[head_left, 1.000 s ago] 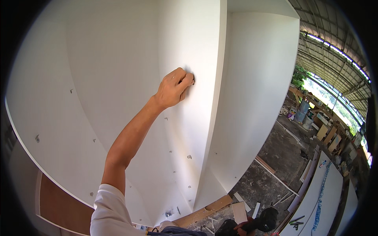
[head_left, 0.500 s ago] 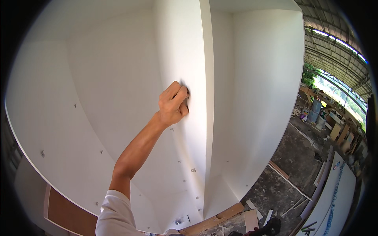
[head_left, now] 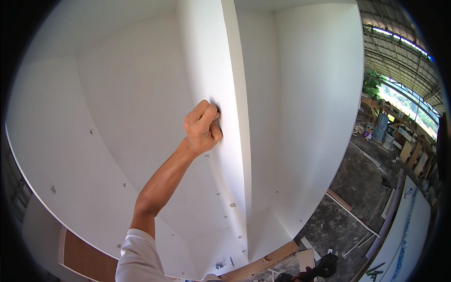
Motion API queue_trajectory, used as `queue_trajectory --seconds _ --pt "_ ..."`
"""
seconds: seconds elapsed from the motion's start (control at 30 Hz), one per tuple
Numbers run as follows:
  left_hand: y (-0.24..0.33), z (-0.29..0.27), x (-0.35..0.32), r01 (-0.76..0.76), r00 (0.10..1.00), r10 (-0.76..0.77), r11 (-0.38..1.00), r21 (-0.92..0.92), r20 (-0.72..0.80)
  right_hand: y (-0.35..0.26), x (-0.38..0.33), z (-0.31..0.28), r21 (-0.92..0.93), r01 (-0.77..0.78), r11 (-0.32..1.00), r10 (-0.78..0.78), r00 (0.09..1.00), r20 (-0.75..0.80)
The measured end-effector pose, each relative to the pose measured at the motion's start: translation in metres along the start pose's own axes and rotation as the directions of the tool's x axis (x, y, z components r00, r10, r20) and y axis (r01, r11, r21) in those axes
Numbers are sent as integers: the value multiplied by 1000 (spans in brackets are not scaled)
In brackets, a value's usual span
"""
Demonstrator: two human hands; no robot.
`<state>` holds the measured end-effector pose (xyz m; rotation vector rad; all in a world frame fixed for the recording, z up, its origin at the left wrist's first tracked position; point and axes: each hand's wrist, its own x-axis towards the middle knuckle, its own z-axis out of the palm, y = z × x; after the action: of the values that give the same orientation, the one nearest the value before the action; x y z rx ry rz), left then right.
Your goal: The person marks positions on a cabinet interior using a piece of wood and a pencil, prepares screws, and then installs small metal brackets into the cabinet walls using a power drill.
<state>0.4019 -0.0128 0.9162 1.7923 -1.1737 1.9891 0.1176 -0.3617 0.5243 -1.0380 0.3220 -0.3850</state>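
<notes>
Left hand: grip closed on a small dark object, pressed against white divider panel; shifted toward 6 o'clock.
Right hand: unseen.

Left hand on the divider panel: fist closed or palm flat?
Closed. The left hand has its fingers curled, pressed against the white divider panel; whatever it grips is hidden.

A rough grey concrete floor carries the tall white laminated cabinet carcass, which stands on it with its upright divider panel rising from the base. Directly on the floor beside the cabinet's foot lie a long brown wooden board, pale offcut strips and a large white sheet panel near the right edge.
</notes>
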Motion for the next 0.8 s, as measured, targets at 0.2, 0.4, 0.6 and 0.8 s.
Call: queue_trajectory --seconds 0.2,0.4,0.6,0.8 --pt "1 0 -2 19 1000 -19 1000 -9 -18 4 -3 -3 -8 -30 1000 30 999 -14" --pt "8 0 3 39 999 -39 999 21 -18 -4 -9 0 -45 -44 998 43 999 -16" --pt "11 -1 -2 108 994 -107 993 -50 28 -4 -15 -4 -15 -65 998 64 998 -26" --pt "56 -15 -84 637 585 -784 603 -481 -208 19 -42 -14 -295 -2 955 -10 999 -41"
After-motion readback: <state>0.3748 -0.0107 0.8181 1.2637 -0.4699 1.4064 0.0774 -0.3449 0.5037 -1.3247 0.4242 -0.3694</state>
